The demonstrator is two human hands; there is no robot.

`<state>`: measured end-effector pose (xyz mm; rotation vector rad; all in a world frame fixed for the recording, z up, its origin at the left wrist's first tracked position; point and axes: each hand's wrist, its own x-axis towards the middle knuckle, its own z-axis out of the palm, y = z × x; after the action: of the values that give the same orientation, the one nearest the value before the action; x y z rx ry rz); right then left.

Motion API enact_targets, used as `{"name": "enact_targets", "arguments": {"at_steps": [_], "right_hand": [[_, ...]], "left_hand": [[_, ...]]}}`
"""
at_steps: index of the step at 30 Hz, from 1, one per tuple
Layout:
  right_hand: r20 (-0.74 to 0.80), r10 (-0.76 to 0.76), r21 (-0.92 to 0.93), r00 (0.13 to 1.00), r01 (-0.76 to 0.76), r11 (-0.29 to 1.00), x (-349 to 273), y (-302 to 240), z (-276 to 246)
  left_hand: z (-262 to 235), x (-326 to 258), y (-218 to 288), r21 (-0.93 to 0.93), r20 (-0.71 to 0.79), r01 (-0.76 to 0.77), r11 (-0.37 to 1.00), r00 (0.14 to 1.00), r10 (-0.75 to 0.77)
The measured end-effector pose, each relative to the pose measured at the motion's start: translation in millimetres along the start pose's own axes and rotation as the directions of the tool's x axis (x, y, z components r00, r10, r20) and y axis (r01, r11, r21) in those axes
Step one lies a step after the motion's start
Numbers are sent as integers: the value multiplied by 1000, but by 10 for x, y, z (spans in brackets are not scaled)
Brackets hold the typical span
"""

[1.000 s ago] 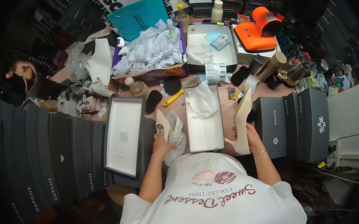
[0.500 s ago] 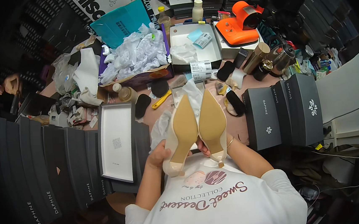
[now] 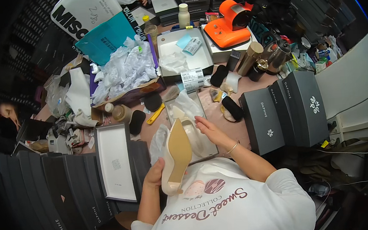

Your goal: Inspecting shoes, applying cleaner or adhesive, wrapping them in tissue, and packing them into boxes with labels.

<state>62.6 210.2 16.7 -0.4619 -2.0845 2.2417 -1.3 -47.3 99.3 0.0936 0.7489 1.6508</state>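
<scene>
My left hand (image 3: 155, 172) is closed around the heel end of a cream high-heeled pump (image 3: 179, 152), its tan sole turned up and its pointed toe away from me. Beyond it stands an open shoe box (image 3: 205, 153), partly covered by that pump, with white tissue paper (image 3: 186, 103) at its far end. A second pale pump (image 3: 198, 144) lies in this box. Over the box's right edge, my right hand (image 3: 211, 132) is empty, its fingers stretched out and close to the second pump. A crumpled tissue sheet (image 3: 158, 145) sits left of the held pump.
A white-lined box lid (image 3: 115, 163) leans at left beside stacked dark shoe boxes. More boxes (image 3: 262, 119) stand at right. Behind are a yellow-handled brush (image 3: 156, 113), black pads (image 3: 137, 121), a bin of crumpled paper (image 3: 124, 68) and an orange machine (image 3: 230, 27).
My right hand has let go of one pump, which now lies in the box. The other pump stays in my left hand, slightly lower and further left. The whole view has shifted.
</scene>
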Motion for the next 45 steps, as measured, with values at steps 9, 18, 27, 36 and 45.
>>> {"name": "enact_targets", "arguments": {"at_steps": [9,18,27,36,45], "right_hand": [[298,132,36,945,-150,988,-101,-492,159],[-54,130,-766,990,-124,631,-142,-56,-1171],[-374,-139,-750,917,-211,627,455,-39,-1735],[-240,-270,-964,932,-196,178,1226,275,-1971],[57,-164,-63,985,167,984,69,-797,-388]], "left_hand": [[236,636,-45,-139,-264,86,987,957,-121],[101,717,-57,-173,-278,-44,984,961,-6],[88,846,25,-162,-321,-9,987,946,-44],[223,825,126,-107,-315,-32,994,949,-3],[213,789,23,-260,-222,-176,949,968,119]]}}
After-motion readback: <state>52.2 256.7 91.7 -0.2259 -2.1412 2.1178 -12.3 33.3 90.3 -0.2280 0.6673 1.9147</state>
